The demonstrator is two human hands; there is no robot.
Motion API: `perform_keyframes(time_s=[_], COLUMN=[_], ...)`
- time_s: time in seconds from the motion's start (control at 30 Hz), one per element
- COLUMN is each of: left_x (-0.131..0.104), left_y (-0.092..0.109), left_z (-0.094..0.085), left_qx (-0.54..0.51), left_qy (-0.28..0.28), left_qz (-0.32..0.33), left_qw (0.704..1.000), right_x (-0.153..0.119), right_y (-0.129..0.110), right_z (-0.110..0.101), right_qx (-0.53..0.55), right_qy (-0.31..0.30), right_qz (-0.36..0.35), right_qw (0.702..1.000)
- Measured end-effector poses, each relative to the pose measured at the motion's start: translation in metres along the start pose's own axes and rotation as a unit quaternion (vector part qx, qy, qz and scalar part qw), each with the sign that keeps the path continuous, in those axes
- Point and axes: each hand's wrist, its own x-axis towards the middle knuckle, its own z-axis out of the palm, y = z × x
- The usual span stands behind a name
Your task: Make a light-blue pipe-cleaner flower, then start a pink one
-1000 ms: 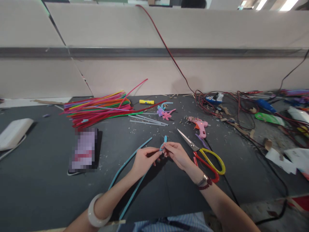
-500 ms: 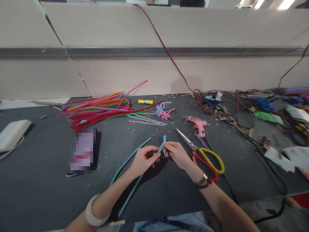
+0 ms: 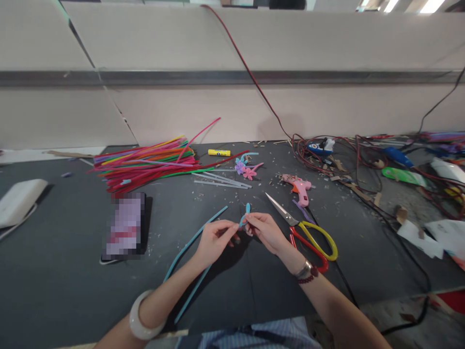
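Observation:
Between my two hands is a light blue pipe cleaner (image 3: 247, 208), bent into a small narrow loop that points away from me. My right hand (image 3: 267, 230) pinches it at the base of the loop. Just left of that, my left hand (image 3: 218, 238) grips the same pipe cleaner between thumb and fingertips. A long blue strand (image 3: 194, 293) runs out below my left forearm, and another blue length (image 3: 196, 236) lies to the left of that hand. Whether these join the held piece is hidden. Scissors with yellow and red handles (image 3: 312, 237) lie partly open, right of my right hand.
A bundle of coloured pipe cleaners (image 3: 145, 165) lies at the back left, near a phone (image 3: 125, 227). Small pipe-cleaner flowers (image 3: 249, 172), a yellow glue stick (image 3: 219, 152) and a pink glue gun (image 3: 301, 188) sit behind my hands. Tangled cables (image 3: 358, 150) and scraps cover the right side.
My left fingers have shifted slightly up and right along the pipe cleaner, closer to my right fingertips. The trailing blue strand has moved a little left. My right hand stays in place.

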Motion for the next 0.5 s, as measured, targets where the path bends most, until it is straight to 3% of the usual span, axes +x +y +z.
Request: perform_keyframes(time_s=[0.1, 0.2, 0.3, 0.4, 0.5], left_x=[0.0034, 0.0048, 0.0048, 0.0047, 0.0043], left_y=[-0.0019, -0.0035, -0.0032, -0.0028, -0.0031], left_z=[-0.0001, -0.0012, -0.0035, -0.0043, -0.0024], left_qx=[-0.171, -0.336, -0.413, -0.409, -0.368], left_qy=[-0.041, -0.077, -0.122, -0.142, -0.130], left_qz=[-0.137, -0.245, -0.312, -0.328, -0.301], left_qw=[0.975, 0.906, 0.847, 0.840, 0.870], right_x=[-0.0010, -0.0025, -0.0044, -0.0048, -0.0026], right_y=[0.0000, -0.0008, -0.0020, -0.0018, -0.0002], right_z=[0.0006, 0.0021, 0.0041, 0.0047, 0.0036], right_qx=[-0.006, -0.002, -0.002, -0.007, -0.025], right_qy=[-0.010, -0.022, -0.029, -0.028, -0.016], right_qz=[-0.013, -0.023, -0.017, -0.019, -0.026], right_qw=[1.000, 0.999, 0.999, 0.999, 0.999])
